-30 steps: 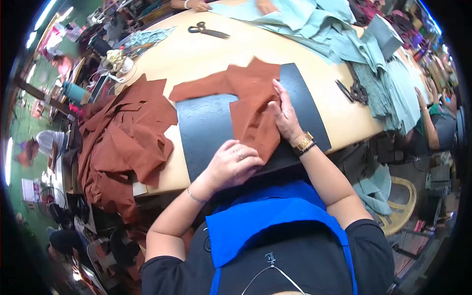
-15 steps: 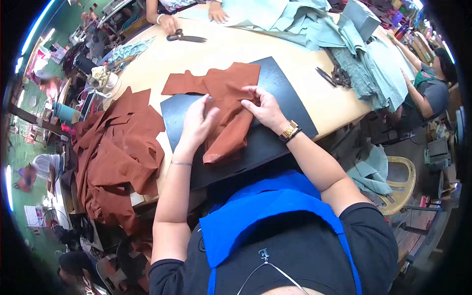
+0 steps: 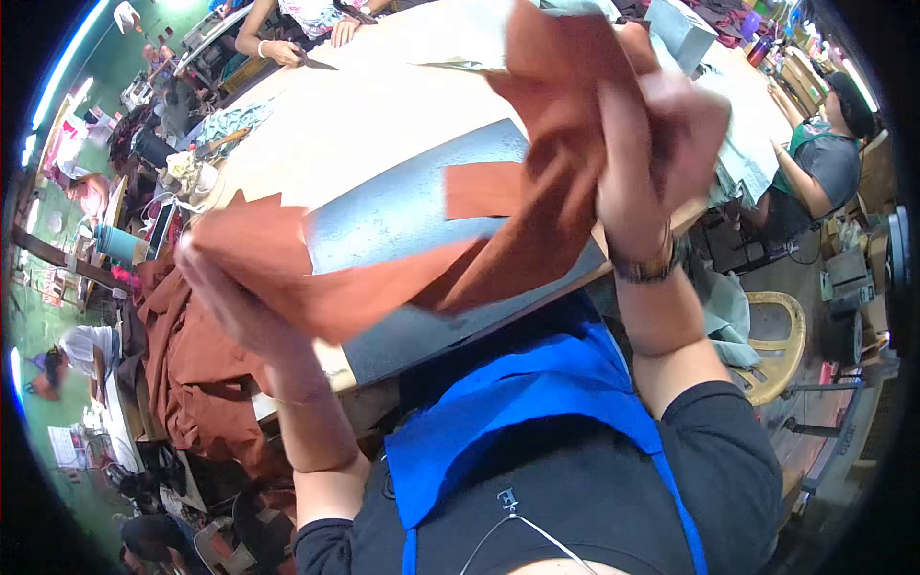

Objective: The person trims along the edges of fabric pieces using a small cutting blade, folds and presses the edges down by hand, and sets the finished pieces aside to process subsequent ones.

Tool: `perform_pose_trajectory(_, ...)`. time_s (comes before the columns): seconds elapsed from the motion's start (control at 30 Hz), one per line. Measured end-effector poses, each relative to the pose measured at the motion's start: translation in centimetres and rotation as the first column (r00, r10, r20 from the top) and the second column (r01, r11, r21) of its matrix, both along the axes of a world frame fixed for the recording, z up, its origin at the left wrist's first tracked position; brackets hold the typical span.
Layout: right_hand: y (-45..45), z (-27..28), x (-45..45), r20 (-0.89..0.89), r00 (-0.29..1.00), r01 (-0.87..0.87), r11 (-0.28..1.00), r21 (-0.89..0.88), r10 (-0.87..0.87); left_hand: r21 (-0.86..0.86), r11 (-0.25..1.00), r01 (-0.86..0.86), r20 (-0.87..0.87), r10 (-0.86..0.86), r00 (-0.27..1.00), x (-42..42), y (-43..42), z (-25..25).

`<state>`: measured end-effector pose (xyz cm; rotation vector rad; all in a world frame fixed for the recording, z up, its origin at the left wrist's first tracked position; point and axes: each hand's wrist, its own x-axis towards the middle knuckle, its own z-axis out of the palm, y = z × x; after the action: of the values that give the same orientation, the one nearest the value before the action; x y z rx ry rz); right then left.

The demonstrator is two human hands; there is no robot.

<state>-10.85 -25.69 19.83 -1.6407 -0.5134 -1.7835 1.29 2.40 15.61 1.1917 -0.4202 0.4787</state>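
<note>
A rust-brown piece of cloth (image 3: pixel 537 225) is stretched between my two hands above the table. My left hand (image 3: pixel 235 297) grips its left end, out past the left edge of the dark board (image 3: pixel 359 230). Raised at the upper right, my right hand (image 3: pixel 656 153) is closed on the bunched other end; motion smears its fingers. A flat rust-brown strip (image 3: pixel 482 189) shows over the board, partly behind the cloth; whether it is joined to it I cannot tell. Left of the board, a heap of rust-brown fabric (image 3: pixel 187 374) hangs over the table edge.
Across the pale table (image 3: pixel 278 144), a co-worker's hand (image 3: pixel 281 52) is at dark scissors (image 3: pixel 318 64). Pale green cloth (image 3: pixel 747 153) lies on the right, near another seated person (image 3: pixel 819 158). A yellow chair (image 3: pixel 781 350) stands right of me.
The cloth has been lifted off the board and spread out. My left hand moved left, my right hand up and right. The co-worker's hand moved onto the scissors.
</note>
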Motion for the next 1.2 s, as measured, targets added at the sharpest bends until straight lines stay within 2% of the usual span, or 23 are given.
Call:
perform_pose_trajectory(0.03, -0.6, 1.4, 1.6, 0.006, 0.999, 0.034, 0.999, -0.002, -0.034, -0.004, 1.000, 0.016, -0.150, -0.017, 0.989, 0.6, 0.8, 1.5)
perform_pose_trajectory(0.07, -1.3, 2.0, 3.6, -0.055, 0.997, 0.050, 0.998, 0.042, -0.047, -0.053, 0.996, 0.068, -0.163, -0.075, 0.984, 3.6, 1.9, 0.7)
perform_pose_trajectory(0.1, -2.0, 2.0, 5.3, -0.340, 0.873, -0.251, 0.920, 0.301, 0.350, -0.102, 0.988, 0.117, -0.174, -0.133, 0.976, 6.7, 3.0, -0.2)
perform_pose_trajectory(0.17, -4.8, 0.2, 9.8, -0.529, 0.849, 0.098, 0.982, 0.163, 0.003, -0.234, 0.968, 0.088, -0.368, -0.172, 0.914, 11.0, 3.0, -2.3)
perform_pose_trajectory(0.2, -6.1, -1.9, 12.2, -0.519, 0.852, 0.014, 0.988, 0.152, 0.067, -0.179, 0.983, 0.045, -0.465, -0.125, 0.876, 13.9, 5.4, -6.4)
perform_pose_trajectory(0.23, -6.8, -3.1, 12.0, -0.736, 0.676, 0.057, 0.998, 0.014, -0.028, -0.092, 0.995, -0.031, -0.528, -0.022, 0.849, 14.6, 6.7, -9.3)
perform_pose_trajectory(0.3, -8.2, -9.3, 13.3, -0.715, 0.671, 0.181, 0.978, -0.099, -0.196, 0.118, 0.973, -0.199, -0.598, 0.230, 0.768, 14.2, 8.1, -13.7)
perform_pose_trajectory(0.33, -8.1, -10.0, 12.0, -0.774, 0.616, 0.132, 0.988, -0.082, -0.147, 0.276, 0.920, -0.278, -0.422, 0.375, 0.825, 13.6, 8.4, -15.7)
perform_pose_trajectory(0.37, -7.2, -11.2, 9.9, -0.831, 0.548, 0.076, 0.995, -0.062, -0.094, 0.408, 0.831, -0.377, -0.222, 0.491, 0.842, 12.8, 8.3, -17.2)
perform_pose_trajectory(0.43, -6.0, -13.8, 6.4, -0.916, 0.298, 0.144, 0.961, -0.234, -0.268, 0.601, 0.735, -0.314, 0.060, 0.350, 0.935, 7.5, 5.8, -14.3)
perform_pose_trajectory(0.47, -5.3, -15.3, 5.1, -0.910, 0.267, 0.162, 0.945, -0.282, -0.317, 0.790, 0.431, -0.436, 0.300, 0.349, 0.888, 7.6, 5.6, -14.3)
perform_pose_trajectory(0.5, -4.6, -16.8, 3.9, -0.899, 0.236, 0.177, 0.926, -0.333, -0.368, 0.863, 0.212, -0.459, 0.389, 0.301, 0.871, 7.0, 4.3, -13.8)
perform_pose_trajectory(0.57, -4.0, -17.7, 2.9, -0.889, 0.178, 0.189, 0.901, -0.390, -0.422, 0.951, 0.079, -0.299, 0.286, 0.139, 0.948, 7.1, 1.7, -13.2)
perform_pose_trajectory(0.63, -4.1, -17.7, 2.2, -0.899, 0.109, 0.197, 0.896, -0.399, -0.424, 0.968, -0.009, -0.251, 0.251, 0.006, 0.968, 8.5, 0.1, -13.9)
perform_pose_trajectory(0.7, -7.7, -18.8, 2.5, -0.855, 0.237, 0.275, 0.876, -0.397, -0.462, 0.966, -0.177, -0.189, 0.184, -0.044, 0.982, 9.0, -0.6, -14.1)
perform_pose_trajectory(0.77, -12.2, -18.6, 2.0, -0.825, 0.125, 0.382, 0.795, -0.472, -0.551, 0.944, -0.286, -0.166, 0.160, -0.045, 0.986, 8.2, -0.4, -14.4)
perform_pose_trajectory(0.83, -16.1, -19.4, 0.7, -0.773, -0.133, 0.423, 0.670, -0.611, -0.620, 0.900, -0.370, -0.232, 0.219, -0.076, 0.973, 4.4, -0.1, -12.5)
perform_pose_trajectory(0.9, -20.8, -22.7, -0.9, -0.753, -0.106, 0.431, 0.653, -0.623, -0.649, 0.801, -0.599, 0.001, -0.029, -0.038, 0.999, -0.3, -1.1, -6.7)
perform_pose_trajectory(0.97, -21.1, -21.9, -1.4, -0.743, -0.143, 0.354, 0.667, -0.655, -0.654, 0.899, -0.435, 0.052, -0.070, -0.025, 0.997, -1.2, -0.2, -6.0)
perform_pose_trajectory(1.03, -23.4, -24.2, -1.1, -0.699, 0.018, 0.349, 0.660, -0.666, -0.715, 0.963, -0.262, 0.066, -0.063, 0.021, 0.998, -0.6, 0.8, -6.8)
perform_pose_trajectory(1.1, -24.0, -24.2, -0.2, -0.728, -0.137, 0.297, 0.673, -0.678, -0.672, 0.973, -0.013, -0.231, 0.231, -0.016, 0.973, 2.8, 2.8, -11.4)
perform_pose_trajectory(1.17, -20.9, -20.9, 0.4, -0.885, -0.039, 0.392, 0.808, -0.440, -0.463, 0.979, -0.106, -0.174, 0.179, 0.041, 0.983, 3.3, 2.6, -12.1)
perform_pose_trajectory(1.2, -20.0, -21.0, 1.5, -0.910, 0.133, 0.382, 0.867, -0.319, -0.393, 0.976, -0.136, -0.168, 0.175, 0.037, 0.984, 2.7, 1.8, -12.1)
